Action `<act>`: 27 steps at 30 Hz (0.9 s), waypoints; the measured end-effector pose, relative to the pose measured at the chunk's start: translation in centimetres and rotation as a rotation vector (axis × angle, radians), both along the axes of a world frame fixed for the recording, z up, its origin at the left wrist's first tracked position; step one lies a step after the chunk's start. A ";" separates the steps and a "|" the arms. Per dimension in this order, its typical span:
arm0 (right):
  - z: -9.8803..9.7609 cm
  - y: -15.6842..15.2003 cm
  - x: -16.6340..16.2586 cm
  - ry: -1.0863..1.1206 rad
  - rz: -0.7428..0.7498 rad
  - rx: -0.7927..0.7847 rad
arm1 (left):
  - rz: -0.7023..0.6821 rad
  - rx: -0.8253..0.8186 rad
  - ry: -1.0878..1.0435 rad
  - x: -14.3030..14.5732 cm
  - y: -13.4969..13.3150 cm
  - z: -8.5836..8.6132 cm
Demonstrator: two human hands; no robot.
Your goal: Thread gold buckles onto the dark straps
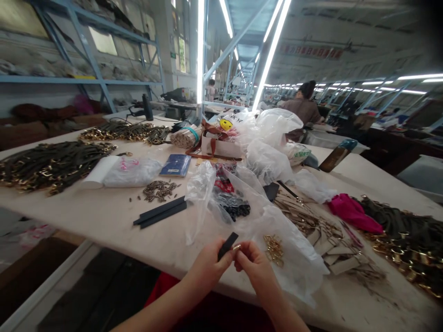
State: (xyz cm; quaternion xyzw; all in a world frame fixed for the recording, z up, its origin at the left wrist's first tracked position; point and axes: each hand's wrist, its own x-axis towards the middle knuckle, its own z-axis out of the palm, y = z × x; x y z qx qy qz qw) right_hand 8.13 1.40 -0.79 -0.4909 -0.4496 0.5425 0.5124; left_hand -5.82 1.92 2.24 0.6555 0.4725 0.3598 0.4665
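Observation:
My left hand (207,265) pinches a short black strap piece (227,245) at the table's near edge. My right hand (255,267) is closed right beside it, fingertips pinching a small gold metal fitting (236,247) against the strap's end. Just beyond my hands lies an open clear plastic bag (277,221) with small gold clips (274,249) and dark parts (235,208) in it. Two more black strap pieces (161,212) lie on the table to the left.
Heaps of dark straps with gold hardware (48,163) lie far left and far right (408,240). Small metal parts (159,190), a blue booklet (176,164), white bags, a box (221,146), a pink cloth (353,213). A person (304,108) sits beyond.

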 end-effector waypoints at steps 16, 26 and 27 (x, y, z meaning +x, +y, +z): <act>0.0 -1.9 1.1 -0.336 0.228 0.223 | -0.022 -0.105 0.065 -0.9 -0.1 -0.1; -1.1 -1.8 0.8 0.115 0.017 -0.017 | -0.181 -0.174 0.123 -1.2 -0.6 -0.5; -0.9 -2.0 0.7 0.217 -0.014 -0.059 | -0.174 -0.118 0.185 -1.4 -0.7 -0.5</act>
